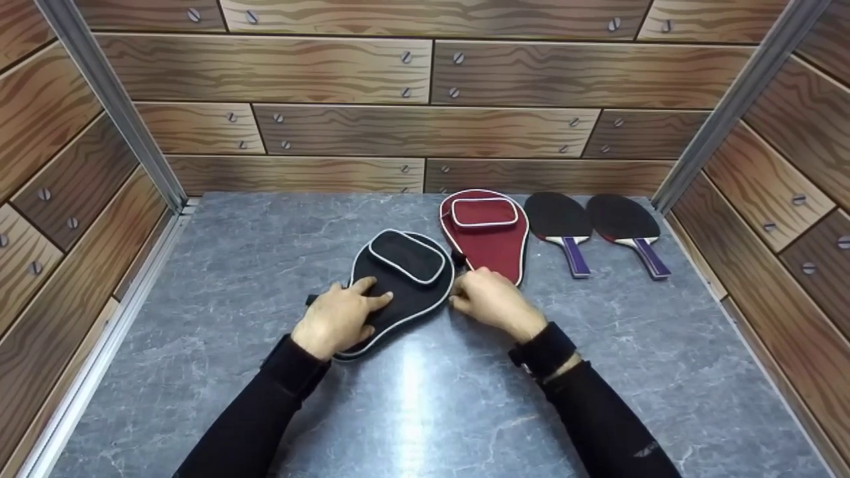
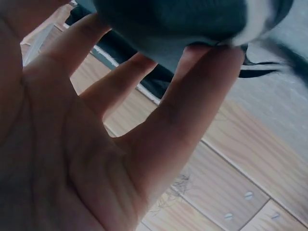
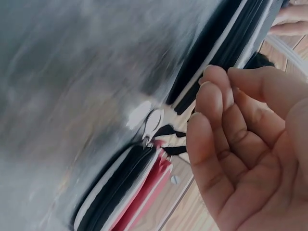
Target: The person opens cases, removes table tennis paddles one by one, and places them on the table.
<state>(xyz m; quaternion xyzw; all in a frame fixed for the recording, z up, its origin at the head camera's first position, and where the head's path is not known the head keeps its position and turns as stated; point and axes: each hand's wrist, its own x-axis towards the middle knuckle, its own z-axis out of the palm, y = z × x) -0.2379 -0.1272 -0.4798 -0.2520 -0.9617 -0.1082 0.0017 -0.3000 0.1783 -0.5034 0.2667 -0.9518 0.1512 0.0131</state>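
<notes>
A black table tennis bat case (image 1: 398, 299) with white piping and a small front pocket lies tilted on the table. My left hand (image 1: 339, 315) rests on its narrower lower part, fingers spread over the fabric. In the left wrist view, the fingertips of the left hand (image 2: 139, 115) meet the dark case (image 2: 178, 24). My right hand (image 1: 495, 299) is at the case's right edge, its thumb and fingertips pinched together at the zipper. The right wrist view has the right hand (image 3: 240, 134) curled beside the case's zipped side (image 3: 216, 53); the zipper pull is hidden by the fingers.
A red bat case (image 1: 491, 245) with white piping lies just behind my right hand. To its right are two table tennis bats, one (image 1: 558, 216) beside the other (image 1: 623, 216), with black faces and purple handles. Wood-patterned walls (image 1: 425, 73) enclose the grey table (image 1: 219, 265).
</notes>
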